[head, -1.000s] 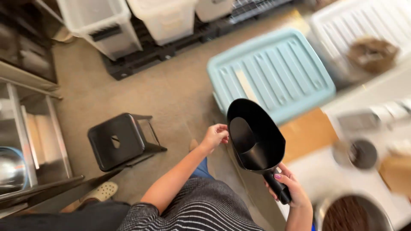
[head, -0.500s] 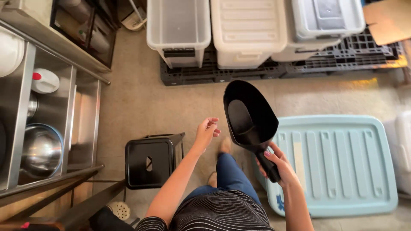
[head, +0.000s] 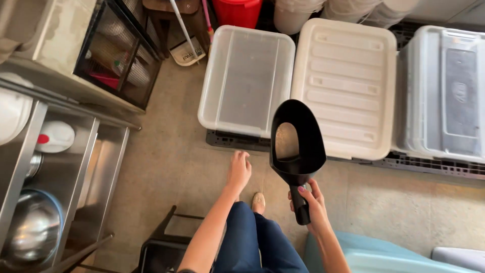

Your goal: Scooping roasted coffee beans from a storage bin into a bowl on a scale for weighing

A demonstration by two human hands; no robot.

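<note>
Storage bins [head: 343,86] now nearer; right hand [head: 310,202] still grips scoop [head: 295,141].

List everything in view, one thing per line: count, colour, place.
scoop: 1, black, held upright at centre
clear bin: 1, translucent, on pallet, left of the row
white bin: 1, cream lid, middle of the row
grey bin: 1, translucent grey, right of the row
pallet: 1, black, under the bins
red bucket: 1, top edge
blue lid: 1, pale blue, bottom right
stool: 1, black, bottom
steel bowl: 1, shelf at lower left
left hand: empty, open, above the floor
right hand: fingers wrapped on the scoop's handle
</note>
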